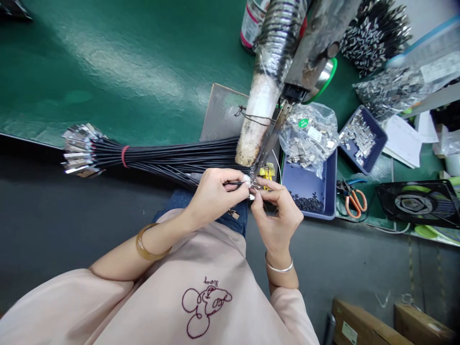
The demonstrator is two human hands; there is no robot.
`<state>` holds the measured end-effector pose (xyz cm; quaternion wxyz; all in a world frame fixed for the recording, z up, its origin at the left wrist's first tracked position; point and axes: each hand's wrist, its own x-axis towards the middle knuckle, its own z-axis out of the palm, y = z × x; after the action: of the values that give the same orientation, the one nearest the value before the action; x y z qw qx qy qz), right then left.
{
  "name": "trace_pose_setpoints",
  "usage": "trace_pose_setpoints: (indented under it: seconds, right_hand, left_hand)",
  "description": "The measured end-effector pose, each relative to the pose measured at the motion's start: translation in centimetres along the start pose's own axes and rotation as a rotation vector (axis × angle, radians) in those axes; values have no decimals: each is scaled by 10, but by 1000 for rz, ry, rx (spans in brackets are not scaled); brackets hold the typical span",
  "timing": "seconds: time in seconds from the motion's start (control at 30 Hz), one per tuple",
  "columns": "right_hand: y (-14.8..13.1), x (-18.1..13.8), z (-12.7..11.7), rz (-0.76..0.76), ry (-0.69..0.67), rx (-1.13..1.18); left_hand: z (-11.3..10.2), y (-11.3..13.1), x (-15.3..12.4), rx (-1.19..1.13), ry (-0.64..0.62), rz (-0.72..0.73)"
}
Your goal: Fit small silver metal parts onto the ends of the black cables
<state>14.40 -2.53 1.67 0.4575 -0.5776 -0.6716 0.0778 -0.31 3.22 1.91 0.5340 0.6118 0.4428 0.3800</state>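
Gripping a black cable [235, 183] in the left hand [212, 195], near the lower end of a metal rod [273, 137]; pinching apparently a tiny silvery piece [255, 185] in the right hand [276, 216]; seemingly working at the cable's end, probably calling next for steadying both pinches.

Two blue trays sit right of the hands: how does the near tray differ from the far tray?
Contents: the near tray holds small black bits; the far tray holds loose metal pieces.
Size: the near tray looks larger than the far tray.
Pose: the far tray sits more slantwise than the near tray.
Both are blue, on the green table.
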Motion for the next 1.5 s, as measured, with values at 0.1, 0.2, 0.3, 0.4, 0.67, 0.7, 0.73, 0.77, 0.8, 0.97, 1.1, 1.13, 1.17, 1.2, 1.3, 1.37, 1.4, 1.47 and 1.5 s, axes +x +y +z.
trace_pose_setpoints:
  seconds: [0.1, 0.2, 0.3, 0.4, 0.67, 0.7, 0.73, 0.77, 0.8, 0.97, 1.1, 1.13, 1.17, 1.2, 1.3, 1.37, 1.4, 1.47, 1.5]
  right_hand:
    - [1, -1, -1, 99, -18, 89]
    - [3, -1, -1, 190, -51, 165]
    - [4, 0, 0, 190, -55, 163]
    - [5, 3, 2, 137, -29, 132]
    - [4, 5, 5, -12, 31, 32]
    - [3, 3, 6, -35, 34, 19]
    - [3, 1, 6, -56, 34, 9]
    - [3, -1, 5, -71, 31, 4]
    - [4, -3, 5, -78, 27, 5]
    - [5, -6, 0, 63, 31, 44]
    - [5, 1, -4, 307, -98, 114]
    - [4, 3, -4, 337, -138, 165]
    - [4, 5, -4, 342, -166, 212]
    - [5, 5, -4, 318, -178, 234]
    - [9, 3, -4, 77, -130, 85]
    - [11, -1, -6, -62, -62, -71]
    - [12, -4, -8, -79, -22, -124]
    - [10, -9, -11, -46, 30, -184]
    - [7, -10, -12, -35, 32, -208]
  left_hand:
    - [-1, 0, -1, -14, 13, 31]
    - [-1, -1, -2, 3, 19, 73]
    - [-1, -2, -1, 35, 13, 88]
    - [-1, -2, -1, 70, 25, 104]
    - [1, -1, 0, 104, 82, 163]
    - [1, -1, -1, 87, 69, 118]
    - [0, -1, -1, 72, 52, 69]
    - [0, -1, -2, 60, 34, 28]
    - [0, -1, -3, 53, 15, -4]
    - [0, -2, -8, 92, -21, 73]
    - [-2, -4, -10, 190, -3, 367]
    - [-3, -4, -10, 203, 7, 423]
    - [-5, -4, -10, 203, 12, 444]
    - [-7, -3, -9, 185, 6, 427]
    - [-14, -4, -7, 73, -95, 243]
    - [-17, -6, -7, 23, -148, 154]
    - [-18, -7, -8, 21, -152, 137]
    - [-17, -9, -9, 49, -128, 131]
    - [-17, -10, -10, 65, -116, 132]
